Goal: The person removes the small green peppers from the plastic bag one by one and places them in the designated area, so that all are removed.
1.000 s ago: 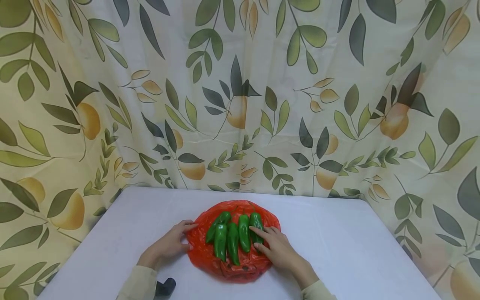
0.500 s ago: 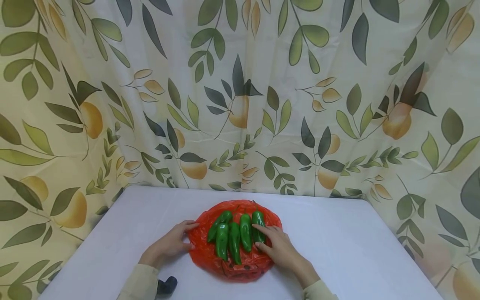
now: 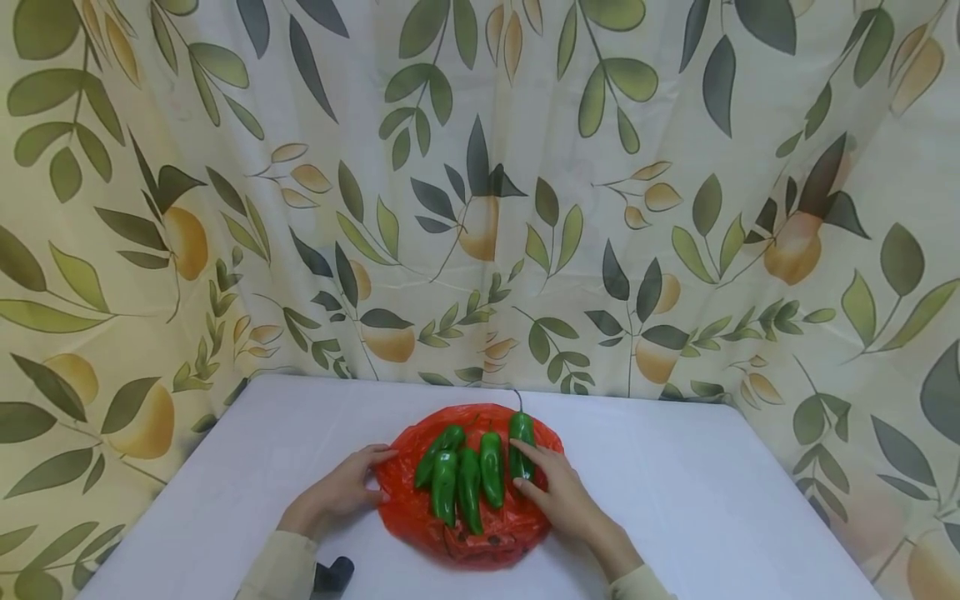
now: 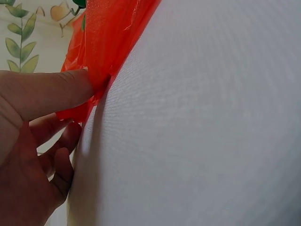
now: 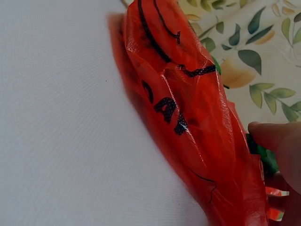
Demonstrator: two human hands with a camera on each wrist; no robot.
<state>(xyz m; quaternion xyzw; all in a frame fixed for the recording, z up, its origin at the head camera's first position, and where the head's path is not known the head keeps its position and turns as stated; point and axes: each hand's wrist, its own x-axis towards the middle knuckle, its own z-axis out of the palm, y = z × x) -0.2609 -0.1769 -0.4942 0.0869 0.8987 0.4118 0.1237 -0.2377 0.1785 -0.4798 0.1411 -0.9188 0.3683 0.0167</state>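
Centrally, between the left and right edges of the white surface [image 3: 697,500] and near its far edge, sits a crumpled red plastic bag [image 3: 408,525]; four green peppers [image 3: 444,487] lie side by side within its outline. The left hand [image 3: 345,483] pinches the bag's left rim. The right hand [image 3: 561,496] holds the rightmost pepper [image 3: 521,429] between thumb and finger, its stem pointing toward the far edge. Beside the left sleeve [image 3: 279,567] shows a dark object [image 3: 335,573], its kind unclear. Patterned cloth [image 3: 555,283] hangs behind.
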